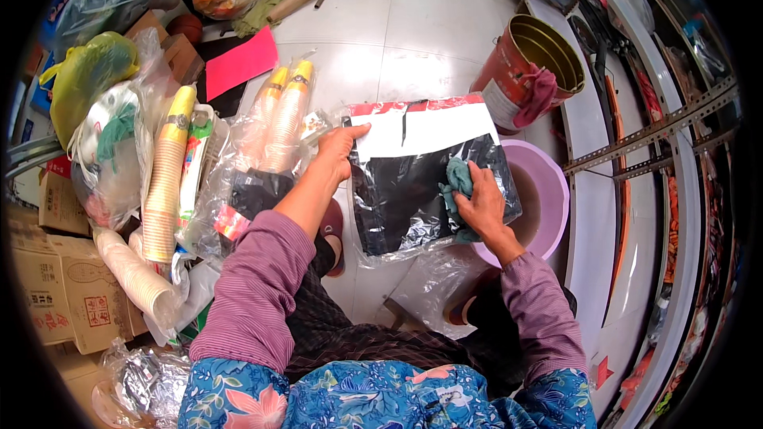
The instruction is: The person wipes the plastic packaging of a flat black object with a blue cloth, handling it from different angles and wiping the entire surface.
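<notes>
A flat packet (393, 190) in clear plastic, with black contents, a white panel and a red top edge, lies in front of me over my knees' gap. My left hand (338, 146) holds its upper left edge, thumb on the white panel. In my right hand (484, 199) is a bunched teal cloth (456, 182), pressed on the packet's right part. Partly under the packet's right edge stands a lilac plastic basin (557, 190) with murky water.
A red metal bucket (498, 77) with a pink cloth (536, 95) on its rim stands beyond the basin. Stacked paper cups (164, 190), plastic bags and cardboard boxes (83, 286) crowd the left. Metal shelving (656, 131) runs along the right. A pink sheet (243, 65) lies at the upper left.
</notes>
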Available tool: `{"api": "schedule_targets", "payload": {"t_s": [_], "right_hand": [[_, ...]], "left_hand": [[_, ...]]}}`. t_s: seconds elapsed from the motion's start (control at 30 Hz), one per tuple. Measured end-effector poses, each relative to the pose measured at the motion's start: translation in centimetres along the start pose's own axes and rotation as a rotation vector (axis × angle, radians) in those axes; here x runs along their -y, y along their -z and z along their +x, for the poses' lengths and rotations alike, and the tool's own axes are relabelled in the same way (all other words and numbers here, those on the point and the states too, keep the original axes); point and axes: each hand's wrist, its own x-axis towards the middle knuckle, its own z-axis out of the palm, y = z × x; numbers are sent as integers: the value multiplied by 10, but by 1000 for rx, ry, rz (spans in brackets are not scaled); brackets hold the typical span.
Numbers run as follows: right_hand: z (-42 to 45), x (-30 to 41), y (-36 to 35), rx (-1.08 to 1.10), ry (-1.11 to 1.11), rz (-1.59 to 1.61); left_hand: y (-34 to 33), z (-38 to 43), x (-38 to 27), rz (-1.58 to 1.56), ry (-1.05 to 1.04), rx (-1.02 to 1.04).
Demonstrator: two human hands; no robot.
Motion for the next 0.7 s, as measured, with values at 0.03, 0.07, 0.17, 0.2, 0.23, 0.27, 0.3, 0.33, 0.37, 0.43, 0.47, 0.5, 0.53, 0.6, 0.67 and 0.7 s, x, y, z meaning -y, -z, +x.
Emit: {"api": "schedule_targets", "payload": {"t_s": [0.03, 0.07, 0.17, 0.2, 0.23, 0.27, 0.3, 0.33, 0.37, 0.43, 0.47, 0.5, 0.53, 0.6, 0.67, 0.7], "right_hand": [[3, -7, 0, -15, -33, 52], [7, -14, 0, -29, -62, 108], [16, 1, 19, -76, -257, 563], [19, 9, 23, -87, -311, 807], [21, 17, 30, -98, -364, 1050], [23, 35, 39, -162, -287, 1058], [22, 51, 49, -263, -80, 903], [21, 68, 58, -360, 119, 738], [20, 84, 63, -454, 309, 564], [16, 115, 61, -445, 607, 565], [19, 117, 58, -389, 719, 505], [22, 115, 53, -328, 833, 453], [28, 104, 47, -331, 821, 343], [41, 69, 28, -449, 481, 307], [52, 24, 26, -379, -56, 275], [55, 16, 31, -519, -129, 308]], "left_hand": [[-9, -11, -1, 52, -52, -3], [-16, -24, -7, 83, -77, 40], [-35, -56, -12, 238, -234, 208], [-37, -66, -14, 305, -309, 264], [-38, -72, -14, 359, -328, 287], [-36, -77, -16, 414, -351, 304], [-38, -81, -15, 469, -366, 330], [-40, -87, -14, 536, -374, 344], [-41, -90, -12, 534, -392, 365], [-40, -95, -8, 534, -422, 407], [-44, -106, -11, 588, -382, 418], [-49, -113, -8, 514, -418, 461], [-51, -116, -5, 519, -452, 489], [-50, -122, -2, 508, -472, 499], [-51, -125, -1, 478, -437, 471], [-54, -127, -2, 465, -428, 477]]}}
